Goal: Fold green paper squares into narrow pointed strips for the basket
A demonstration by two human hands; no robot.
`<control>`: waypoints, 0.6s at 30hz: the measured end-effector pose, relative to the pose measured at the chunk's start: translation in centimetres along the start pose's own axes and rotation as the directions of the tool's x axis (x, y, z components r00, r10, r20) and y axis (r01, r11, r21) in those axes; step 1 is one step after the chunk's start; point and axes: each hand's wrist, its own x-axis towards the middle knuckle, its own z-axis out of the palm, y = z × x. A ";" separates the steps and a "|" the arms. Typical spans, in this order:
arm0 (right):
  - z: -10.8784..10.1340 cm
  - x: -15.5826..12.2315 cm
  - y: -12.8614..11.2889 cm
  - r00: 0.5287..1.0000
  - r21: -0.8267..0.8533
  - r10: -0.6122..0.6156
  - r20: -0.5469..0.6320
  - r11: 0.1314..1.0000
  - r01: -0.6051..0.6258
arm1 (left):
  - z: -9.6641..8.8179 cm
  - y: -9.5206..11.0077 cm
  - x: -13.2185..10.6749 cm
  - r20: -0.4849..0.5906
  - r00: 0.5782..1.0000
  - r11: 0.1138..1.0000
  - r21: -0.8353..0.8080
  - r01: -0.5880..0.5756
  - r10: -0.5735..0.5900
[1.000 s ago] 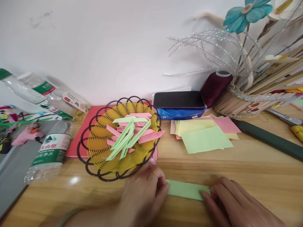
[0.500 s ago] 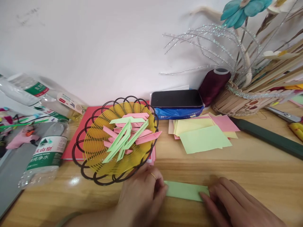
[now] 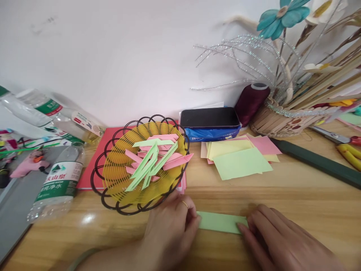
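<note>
A green paper strip (image 3: 220,222), apparently folded lengthwise, lies on the wooden table between my hands. My left hand (image 3: 172,226), with a ring on one finger, pinches its left end. At the right end, my right hand (image 3: 278,235) has closed fingers, with the thumb on the paper's lower corner. Just beyond my left hand stands a yellow woven basket (image 3: 115,177) with a black looped rim. Folded green paper pieces (image 3: 149,162) and folded pink paper pieces (image 3: 177,161) are heaped in it. Loose green sheets (image 3: 242,162) top a stack of yellow and pink paper.
A black phone (image 3: 210,117) rests on a blue packet (image 3: 213,133) near the wall. Plastic bottles (image 3: 59,184) stand or lean at left. To the right are a maroon thread spool (image 3: 252,103), a flower basket (image 3: 287,118), a dark green bar (image 3: 318,162) and scissors (image 3: 349,150).
The view has shifted slightly, so the things on the table appear a little displaced. Both hands keep their hold on the green strip, which sits slightly higher in view.
</note>
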 end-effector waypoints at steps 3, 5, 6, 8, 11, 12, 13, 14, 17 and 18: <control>-0.5 0.4 -0.4 0.999 -0.030 -0.026 -0.032 0.999 0.025 | 0.0 0.0 0.0 0.026 1.000 1.000 0.006 0.002 -0.002; -0.8 0.5 -0.6 0.999 -0.044 -0.028 -0.032 0.999 0.027 | -0.1 0.0 0.1 0.040 0.999 1.000 0.029 -0.002 0.001; -0.8 0.5 -0.7 0.999 -0.051 -0.020 -0.035 0.999 0.018 | -0.2 0.0 0.1 0.048 0.999 0.999 0.044 -0.001 -0.001; -0.9 0.5 -0.9 0.999 -0.064 0.013 -0.044 0.998 -0.016 | -0.2 0.1 0.1 0.070 0.998 0.997 0.071 -0.007 0.002; -0.8 0.4 -1.1 0.997 -0.075 0.062 -0.044 0.995 -0.065 | -0.2 0.0 0.1 0.090 0.994 0.991 0.113 -0.073 0.063; -0.8 0.4 -1.1 0.997 -0.076 0.072 -0.041 0.994 -0.075 | -0.1 0.0 0.0 0.090 0.990 0.985 0.122 -0.119 0.108; -0.8 0.3 -1.1 0.996 -0.077 0.083 -0.039 0.993 -0.086 | 0.0 -0.1 0.0 0.092 0.981 0.975 0.130 -0.180 0.169; -0.8 0.3 -1.1 0.995 -0.077 0.094 -0.040 0.992 -0.097 | 0.2 -0.1 -0.1 0.085 0.969 0.961 0.136 -0.243 0.233; -0.9 0.2 -1.1 0.992 -0.069 0.120 -0.034 0.990 -0.123 | 0.9 -0.4 -0.2 0.042 0.916 0.897 0.191 -0.399 0.399; -0.9 0.2 -1.1 0.992 -0.068 0.126 -0.029 0.989 -0.128 | 1.0 -0.5 -0.2 0.038 0.897 0.871 0.223 -0.438 0.441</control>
